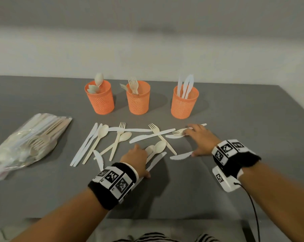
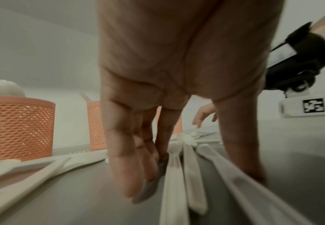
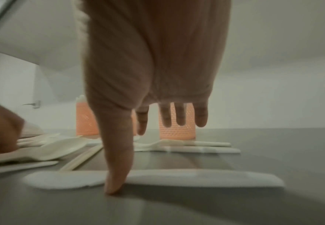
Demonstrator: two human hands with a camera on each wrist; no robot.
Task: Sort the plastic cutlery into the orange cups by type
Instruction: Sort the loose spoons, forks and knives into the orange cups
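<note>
Three orange mesh cups stand in a row: the left cup (image 1: 99,100) holds spoons, the middle cup (image 1: 138,100) forks, the right cup (image 1: 184,103) white knives. Loose cutlery lies scattered in front of them. My left hand (image 1: 138,158) is over two cream spoons (image 1: 159,147). Its straight fingers (image 2: 123,159) touch the table left of the spoon handles (image 2: 173,182), and its thumb (image 2: 240,144) is right of a knife handle (image 2: 244,190). My right hand (image 1: 198,138) is spread flat. Its fingers (image 3: 179,115) hover over a fork (image 1: 178,131). Its thumb (image 3: 117,159) touches a white knife (image 3: 196,177).
A clear plastic bag (image 1: 29,144) full of more cutlery lies at the left of the grey table (image 1: 235,119). Several knives, forks and spoons (image 1: 98,142) lie crossed between the bag and my hands. The table's front edge runs just below my forearms. A wall stands behind the cups.
</note>
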